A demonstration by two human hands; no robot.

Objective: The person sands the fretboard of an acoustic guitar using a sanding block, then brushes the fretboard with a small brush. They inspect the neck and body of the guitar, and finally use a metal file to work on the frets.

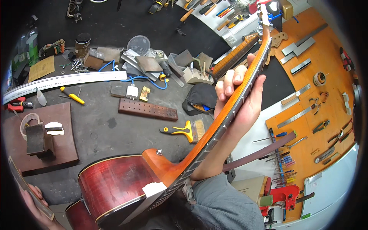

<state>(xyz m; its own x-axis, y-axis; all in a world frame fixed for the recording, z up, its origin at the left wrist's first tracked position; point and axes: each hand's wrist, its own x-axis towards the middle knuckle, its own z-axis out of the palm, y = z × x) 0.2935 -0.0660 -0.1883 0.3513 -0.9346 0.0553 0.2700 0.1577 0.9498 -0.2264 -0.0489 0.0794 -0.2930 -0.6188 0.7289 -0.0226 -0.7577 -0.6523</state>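
A dark red acoustic guitar is tipped on its side, its body [119, 184] at the lower middle and its orange-brown neck [214, 132] rising to the upper right. My right hand [245, 94] is closed round the neck, palm up, with the fingers on the left side and the thumb on the right. A white patch [154, 188] shows at the body's edge by the neck joint. At the lower left rim, my left hand [36, 197] grips a long flat greyish-tan strip [32, 188], partly cut off by the picture's edge. The strip's exact kind is unclear.
A brown board [63, 142] carries a dark curved block [38, 142] and a tape roll [28, 122]. A yellow-handled brush [188, 131], a drilled wooden bar [147, 110] and a long white ruler [65, 81] lie on the dark bench. Hand tools hang on the orange panel [299, 126].
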